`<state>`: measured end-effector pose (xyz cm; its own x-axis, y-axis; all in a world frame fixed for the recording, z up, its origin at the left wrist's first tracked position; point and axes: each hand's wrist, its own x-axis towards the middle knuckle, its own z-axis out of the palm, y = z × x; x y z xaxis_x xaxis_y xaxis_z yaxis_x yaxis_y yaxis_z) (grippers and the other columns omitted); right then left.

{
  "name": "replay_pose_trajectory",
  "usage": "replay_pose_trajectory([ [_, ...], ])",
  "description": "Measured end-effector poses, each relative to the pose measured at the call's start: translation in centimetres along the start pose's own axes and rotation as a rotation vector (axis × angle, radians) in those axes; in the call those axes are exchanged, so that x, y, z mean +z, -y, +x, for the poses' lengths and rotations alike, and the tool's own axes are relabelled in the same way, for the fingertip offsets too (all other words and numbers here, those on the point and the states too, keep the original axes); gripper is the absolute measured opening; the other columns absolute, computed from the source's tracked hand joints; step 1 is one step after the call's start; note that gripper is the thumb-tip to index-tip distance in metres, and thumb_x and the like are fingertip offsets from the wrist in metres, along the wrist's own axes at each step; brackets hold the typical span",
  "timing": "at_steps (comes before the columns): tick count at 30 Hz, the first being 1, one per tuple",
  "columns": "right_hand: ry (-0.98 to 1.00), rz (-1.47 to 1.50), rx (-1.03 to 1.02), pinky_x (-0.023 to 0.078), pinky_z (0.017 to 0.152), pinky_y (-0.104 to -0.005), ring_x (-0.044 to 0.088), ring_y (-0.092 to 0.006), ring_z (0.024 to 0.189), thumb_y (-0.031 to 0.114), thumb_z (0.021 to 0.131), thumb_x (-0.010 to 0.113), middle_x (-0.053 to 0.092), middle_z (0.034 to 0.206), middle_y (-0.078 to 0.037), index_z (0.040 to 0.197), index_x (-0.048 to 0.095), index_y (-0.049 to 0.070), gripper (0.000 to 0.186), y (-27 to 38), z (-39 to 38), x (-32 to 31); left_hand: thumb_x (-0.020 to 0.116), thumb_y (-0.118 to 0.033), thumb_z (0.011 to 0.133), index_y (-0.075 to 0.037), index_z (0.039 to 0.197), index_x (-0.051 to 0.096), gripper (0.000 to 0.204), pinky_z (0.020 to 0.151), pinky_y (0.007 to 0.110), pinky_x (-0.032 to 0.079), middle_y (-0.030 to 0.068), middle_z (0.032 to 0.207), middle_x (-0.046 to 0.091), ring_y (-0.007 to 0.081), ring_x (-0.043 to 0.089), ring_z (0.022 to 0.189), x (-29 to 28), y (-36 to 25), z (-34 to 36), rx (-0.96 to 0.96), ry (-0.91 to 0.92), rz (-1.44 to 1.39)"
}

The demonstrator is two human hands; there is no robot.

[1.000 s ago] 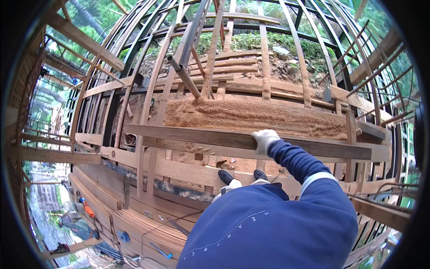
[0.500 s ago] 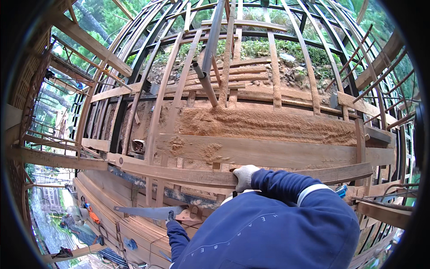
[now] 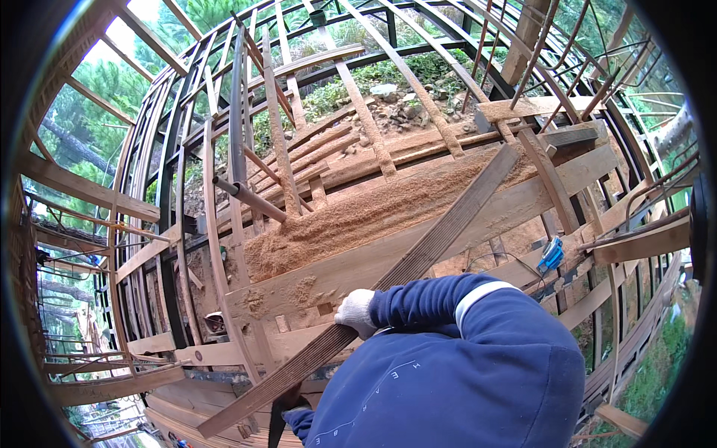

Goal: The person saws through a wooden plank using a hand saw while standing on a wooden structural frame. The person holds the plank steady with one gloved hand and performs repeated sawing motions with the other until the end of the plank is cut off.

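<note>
A long reddish-brown grooved plank (image 3: 441,231) slants across the view, from the lower left up to the right. My right hand (image 3: 357,312), in a pale glove, is closed over its edge near the middle. Down at the lower left, my left hand (image 3: 297,405) is closed on a handsaw (image 3: 276,425), partly hidden by the plank and my sleeve. The saw's dark blade points downward beneath the plank's lower end. Under the slanting plank lies a wide pale board (image 3: 336,287) with patches of sawdust and a small wood block on it.
Thick sawdust (image 3: 358,235) lies behind the wide board. A grey metal pipe (image 3: 254,201) stands among wooden joists. At the right are a blue tool (image 3: 551,256) and an upright timber (image 3: 547,179). Rusty bars (image 3: 534,63) jut out at the upper right. Open gaps show between joists.
The grooved plank has swung from lying crosswise to a steep diagonal, with my right hand still on it. The saw has turned from pointing left to pointing down. The whole view has rotated.
</note>
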<state>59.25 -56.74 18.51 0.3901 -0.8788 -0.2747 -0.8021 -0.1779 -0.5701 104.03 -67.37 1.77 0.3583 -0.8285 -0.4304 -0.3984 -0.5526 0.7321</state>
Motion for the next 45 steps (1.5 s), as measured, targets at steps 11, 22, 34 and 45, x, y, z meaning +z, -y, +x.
replay_pose_trajectory([
  [11, -0.216, -0.071, -0.023, 0.058, 0.085, -0.0458, 0.072, -0.0339, 0.100, 0.022, 0.064, 0.081, 0.075, 0.100, -0.012, 0.104, 0.076, 0.011, 0.041, -6.7, -5.2, -0.2, 0.071, -0.037, 0.096, 0.000, 0.115, 0.073, 0.042, 0.084, 0.041, 0.057, 0.0162, 0.105, 0.075, 0.0292, 0.071, 0.093, 5.9, -5.0, -3.8, 0.063, 0.058, -0.101],
  [22, -0.353, -0.099, 0.052, 0.053, 0.090, -0.0465, 0.070, -0.0336, 0.102, 0.031, 0.058, 0.089, 0.074, 0.103, -0.012, 0.109, 0.073, 0.013, 0.056, -14.3, -9.4, -5.4, 0.071, -0.034, 0.097, 0.001, 0.117, 0.072, 0.041, 0.084, 0.040, 0.057, 0.0146, 0.106, 0.075, 0.0268, 0.070, 0.092, 13.5, -17.2, -3.8, 0.177, 0.124, -0.332],
  [34, -0.408, -0.067, 0.184, 0.057, 0.088, -0.0481, 0.071, -0.0361, 0.102, 0.030, 0.060, 0.085, 0.075, 0.104, -0.015, 0.110, 0.073, 0.012, 0.055, -19.6, -12.0, -7.9, 0.072, -0.031, 0.098, 0.002, 0.118, 0.071, 0.039, 0.084, 0.038, 0.056, 0.0130, 0.107, 0.074, 0.0243, 0.069, 0.091, 18.5, -21.2, -1.9, 0.193, 0.185, -0.430],
  [45, -0.388, -0.080, 0.373, 0.055, 0.096, -0.0454, 0.068, -0.0363, 0.108, 0.030, 0.059, 0.084, 0.074, 0.107, -0.017, 0.110, 0.073, 0.010, 0.056, -23.7, -11.4, -7.5, 0.085, -0.037, 0.088, 0.006, 0.116, 0.073, 0.053, 0.087, 0.038, 0.055, 0.0139, 0.111, 0.076, 0.0256, 0.071, 0.095, 13.6, -12.8, -7.3, 0.128, -0.164, -0.484],
])
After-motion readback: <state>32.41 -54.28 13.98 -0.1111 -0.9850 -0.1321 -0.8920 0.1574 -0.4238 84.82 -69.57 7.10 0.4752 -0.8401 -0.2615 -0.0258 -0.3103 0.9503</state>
